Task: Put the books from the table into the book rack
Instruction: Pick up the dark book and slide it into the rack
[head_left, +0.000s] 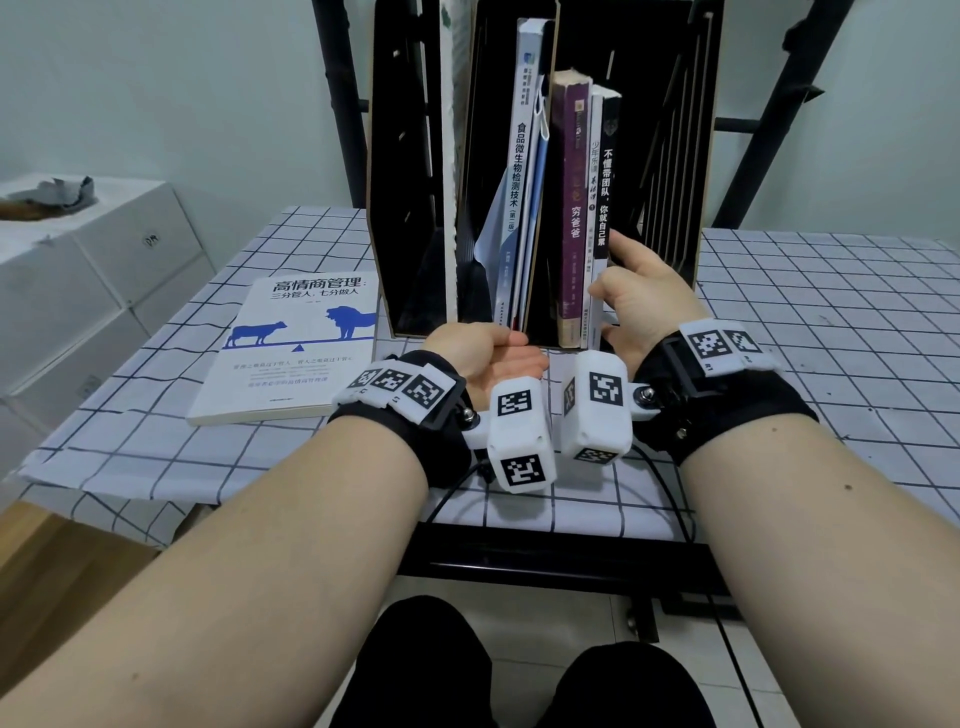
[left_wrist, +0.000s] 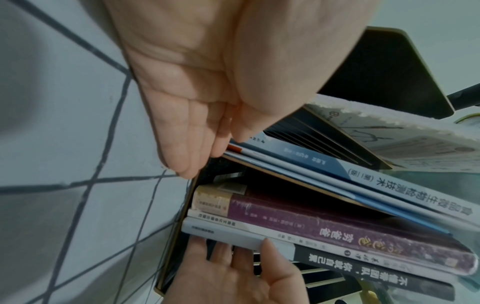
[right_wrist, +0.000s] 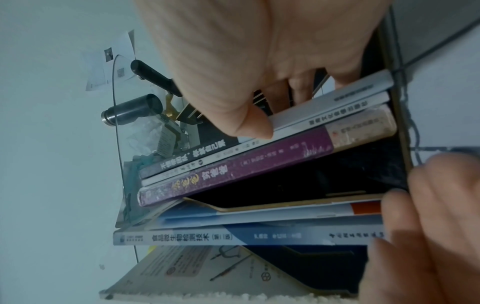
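A black book rack (head_left: 410, 156) stands at the back middle of the table. Its right compartment holds a purple book (head_left: 571, 208), a thin white one and a black-spined book (head_left: 608, 197). My right hand (head_left: 623, 280) grips the black-spined book (right_wrist: 197, 156), thumb on the spine and fingers behind the cover. The middle compartment holds a white and blue book (head_left: 519, 182). My left hand (head_left: 498, 353) lies with straight fingers at that book's lower end (left_wrist: 259, 152), holding nothing. A white book with a blue cow and lion (head_left: 291, 343) lies flat on the table, left of the rack.
The table wears a white cloth with a dark grid (head_left: 831, 338). White boxes (head_left: 78, 260) are stacked off its left edge. A black metal frame (head_left: 779, 104) rises behind the rack. The rack's leftmost slot holds one large thin book (head_left: 452, 104).
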